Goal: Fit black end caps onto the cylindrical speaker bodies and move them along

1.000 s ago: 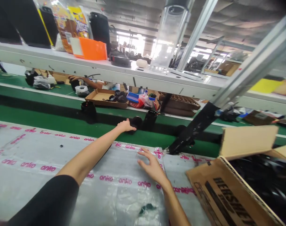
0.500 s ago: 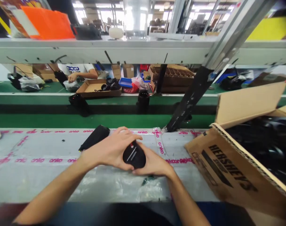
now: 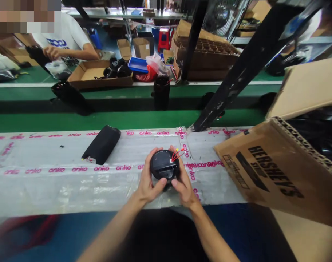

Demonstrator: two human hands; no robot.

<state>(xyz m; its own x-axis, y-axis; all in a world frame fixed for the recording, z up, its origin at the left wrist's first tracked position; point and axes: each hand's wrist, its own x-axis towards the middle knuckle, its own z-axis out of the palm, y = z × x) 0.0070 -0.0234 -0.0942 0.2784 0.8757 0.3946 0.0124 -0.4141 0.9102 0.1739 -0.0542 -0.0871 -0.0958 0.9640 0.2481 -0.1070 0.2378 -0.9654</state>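
A round black part [image 3: 163, 163] with thin red wires [image 3: 177, 155] rising from its right side is held between both hands above the plastic-covered table. My left hand [image 3: 151, 178] is wrapped round its left side, the thumb at the lower edge. On the right side, my right hand [image 3: 184, 182] grips it in the same way, its thumb close to the other. Up and to the left, a black elongated casing [image 3: 102, 145] lies on the table, with something light showing at its lower end.
An open cardboard box [image 3: 264, 163] holding black items stands at the right. A slanted black post [image 3: 231, 76] rises from the table's far edge [image 3: 144, 131]. Beyond runs a green surface [image 3: 122, 118] with black cylinders and boxes. A person [image 3: 70, 40] works at the far left.
The view has tilted downward. The round part now shows a different face, with red wires visible, and both hands have shifted to its two sides. More of the black casing shows.
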